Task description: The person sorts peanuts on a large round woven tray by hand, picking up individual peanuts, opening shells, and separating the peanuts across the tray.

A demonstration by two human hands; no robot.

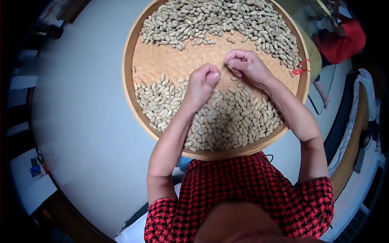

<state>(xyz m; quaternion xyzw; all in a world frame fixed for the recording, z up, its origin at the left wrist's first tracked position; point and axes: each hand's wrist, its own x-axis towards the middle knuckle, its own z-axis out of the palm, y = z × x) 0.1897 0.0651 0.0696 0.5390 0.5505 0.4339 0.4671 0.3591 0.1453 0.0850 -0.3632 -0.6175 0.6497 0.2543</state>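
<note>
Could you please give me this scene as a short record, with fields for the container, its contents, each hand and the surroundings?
Container: round woven tray, raised rim
Contents: unshelled peanuts in a far pile and a near pile, woven base showing between
Left hand: left hand above the tray, thumb and fingers together; anything held is unclear
Right hand: right hand beside it, fingers curled; anything held is unclear
Rim detail: red tie, right side
Surroundings: another person in a red top, upper right
</note>
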